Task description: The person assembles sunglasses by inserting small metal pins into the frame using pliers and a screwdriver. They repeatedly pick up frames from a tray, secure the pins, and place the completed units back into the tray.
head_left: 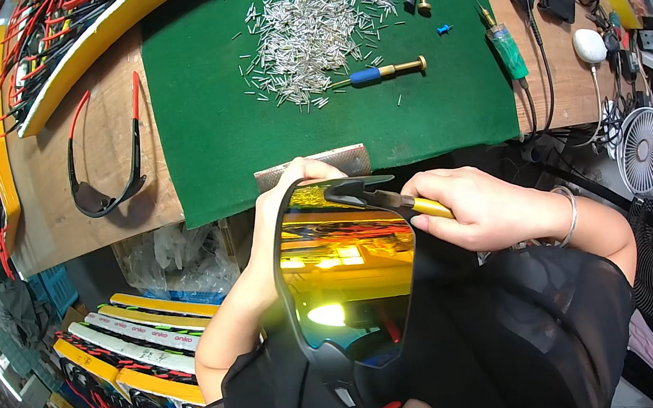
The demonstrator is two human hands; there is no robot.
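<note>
My left hand (279, 203) grips the upper left edge of a pair of sport sunglasses with a black frame and a gold mirrored lens (345, 269), held upright close to my body. My right hand (477, 210) holds a small tool with a gold handle (429, 206); its dark tip rests at the top corner of the frame near the hinge. The lower part of the glasses shows a black nose piece with a red trim.
A green mat (245, 123) on the wooden bench carries a heap of small silver pins (315, 26) and blue-and-gold screwdrivers (378, 73). Another black-and-red pair of glasses (101, 158) lies at the left. Yellow trays of glasses stand at the left and below. Fans (647, 153) stand at the right.
</note>
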